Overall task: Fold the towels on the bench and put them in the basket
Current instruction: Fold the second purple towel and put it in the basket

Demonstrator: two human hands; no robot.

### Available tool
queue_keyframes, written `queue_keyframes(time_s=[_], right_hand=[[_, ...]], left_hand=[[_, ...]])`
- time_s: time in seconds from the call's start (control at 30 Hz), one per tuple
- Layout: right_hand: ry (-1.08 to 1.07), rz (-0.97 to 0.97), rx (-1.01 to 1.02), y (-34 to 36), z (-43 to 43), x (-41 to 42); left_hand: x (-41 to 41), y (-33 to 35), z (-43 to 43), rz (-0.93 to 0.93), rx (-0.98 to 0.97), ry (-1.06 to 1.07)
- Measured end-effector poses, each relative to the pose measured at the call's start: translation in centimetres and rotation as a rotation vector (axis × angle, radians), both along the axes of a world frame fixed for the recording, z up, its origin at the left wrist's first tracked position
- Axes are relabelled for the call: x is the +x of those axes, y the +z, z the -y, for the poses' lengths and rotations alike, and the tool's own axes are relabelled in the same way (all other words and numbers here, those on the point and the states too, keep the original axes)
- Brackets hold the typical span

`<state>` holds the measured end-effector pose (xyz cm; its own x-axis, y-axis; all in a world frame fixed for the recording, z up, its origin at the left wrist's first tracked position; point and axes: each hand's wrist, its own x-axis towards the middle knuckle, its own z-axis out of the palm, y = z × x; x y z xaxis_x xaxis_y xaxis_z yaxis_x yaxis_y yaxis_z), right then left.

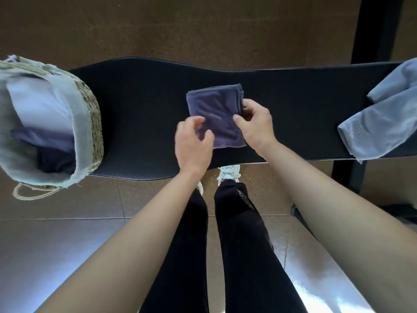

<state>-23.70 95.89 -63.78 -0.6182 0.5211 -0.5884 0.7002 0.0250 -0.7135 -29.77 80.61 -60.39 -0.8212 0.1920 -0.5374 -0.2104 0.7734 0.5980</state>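
A dark purple-grey towel [216, 111], folded into a small square, lies in the middle of the black bench [140, 109]. My right hand [255, 125] pinches its right edge, thumb on top and fingers under the layers. My left hand [194, 143] hovers over the towel's near left corner with fingers curled and apart, holding nothing. At the bench's left end stands a woven basket [93, 123] with a pale cloth liner; folded white and dark towels lie inside it. A light blue-grey towel [383, 123] lies unfolded on the bench's right end.
The basket's rope handle [33, 193] hangs toward me over the tiled floor. My legs in black trousers and white shoes [228, 175] stand against the bench's near edge. A dark post [374, 28] rises at the back right.
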Motion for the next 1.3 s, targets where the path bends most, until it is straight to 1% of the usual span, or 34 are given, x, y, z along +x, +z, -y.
queue_keyframes(time_s=[0.03,0.1,0.17,0.2,0.3,0.37,0.4,0.47,0.57,0.63,0.7,0.77,0.83,0.9,0.93,1.0,1.07,1.17,1.23,1.3], right_hand=[[0.028,-0.009,0.045,-0.4,-0.2,-0.2],[0.064,-0.018,0.173,-1.2,-0.5,-0.3],[0.060,0.024,0.279,-1.7,-0.7,0.0],[0.052,0.067,0.298,-1.8,-0.7,0.2],[0.077,0.185,0.275,-1.9,-0.9,0.6],[0.126,0.232,0.232,-1.8,-1.2,0.7],[0.155,0.253,0.201,-1.5,-1.2,0.9],[0.213,0.290,0.152,-0.9,-1.2,1.3],[0.241,0.346,0.102,-0.2,-1.0,2.4],[0.178,0.385,0.014,0.2,-0.6,2.9],[0.048,0.425,-0.141,0.7,0.4,3.1],[-0.130,0.510,-0.400,1.7,1.7,3.2],[-0.247,0.576,-0.725,3.1,3.6,3.1],[-0.275,0.540,-0.965,4.4,5.9,2.7],[-0.270,0.489,-1.028,4.9,7.2,2.3],[-0.276,0.361,-1.092,5.6,9.8,0.9],[-0.356,0.231,-1.102,6.3,12.1,-1.1],[-0.495,0.106,-1.022,7.4,14.6,-4.0],[-0.488,0.041,-1.015,8.6,15.8,-5.6],[-0.423,-0.001,-0.988,10.1,16.9,-7.4]], left_hand=[[-0.3,-0.5,0.3,-0.003,-0.046,0.002],[-0.6,-1.5,0.7,0.051,-0.077,-0.022],[-0.7,-2.2,0.5,0.126,-0.071,-0.023],[-0.8,-2.5,0.3,0.147,-0.085,-0.019],[-0.7,-3.0,-0.5,0.152,-0.234,-0.010],[-0.6,-2.9,-1.0,0.189,-0.305,0.051],[-0.6,-3.1,-1.0,0.232,-0.301,0.094],[-0.7,-3.1,-0.8,0.335,-0.234,0.158],[-0.7,-2.5,0.4,0.417,-0.094,0.170],[-1.0,-1.8,1.4,0.440,0.000,0.213],[-1.3,-0.7,2.3,0.511,0.151,0.331],[-1.4,0.3,3.3,0.589,0.307,0.456],[-1.3,1.2,4.4,0.625,0.409,0.563],[-1.1,2.1,5.7,0.636,0.505,0.637],[-0.9,2.5,6.3,0.634,0.541,0.659],[-0.5,3.4,7.7,0.617,0.575,0.677],[-0.3,4.4,9.3,0.595,0.581,0.667],[-0.9,5.9,12.4,0.549,0.561,0.621],[-2.0,6.8,15.0,0.549,0.522,0.644],[-3.7,7.8,18.0,0.602,0.519,0.695]])
